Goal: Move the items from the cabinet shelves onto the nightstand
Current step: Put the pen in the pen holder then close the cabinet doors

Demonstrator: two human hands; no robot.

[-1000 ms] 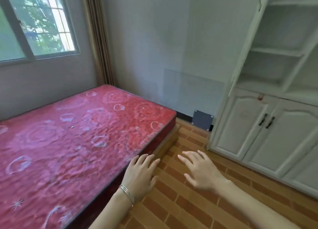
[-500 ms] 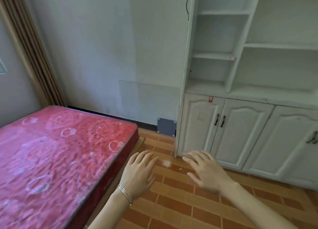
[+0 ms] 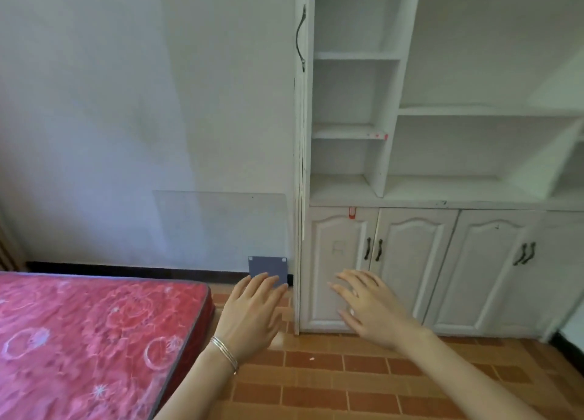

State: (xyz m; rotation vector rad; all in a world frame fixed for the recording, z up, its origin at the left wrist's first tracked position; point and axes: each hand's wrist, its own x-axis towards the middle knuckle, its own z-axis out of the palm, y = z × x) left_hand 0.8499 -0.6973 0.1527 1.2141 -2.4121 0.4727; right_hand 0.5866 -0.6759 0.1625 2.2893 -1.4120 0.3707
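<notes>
bedroom view facing a tall white cabinet (image 3: 387, 166).
the cabinet stands against the wall (image 3: 158, 103), ahead and to the right: open white shelves (image 3: 347, 132) with scuffed paint above, arched panel doors (image 3: 410, 261) with dark curved handles (image 3: 373, 249) below, and a small red tag (image 3: 351, 212) atop the leftmost door. the left hand (image 3: 249, 315) and right hand (image 3: 373, 309) hover in front of it, palms down, apart from each other, fingers straight and loosely spread, holding nothing. thin bangles (image 3: 224, 355) circle the left wrist. a red patterned mattress (image 3: 88, 340) lies lower left on a brown tiled floor (image 3: 363, 391).
</notes>
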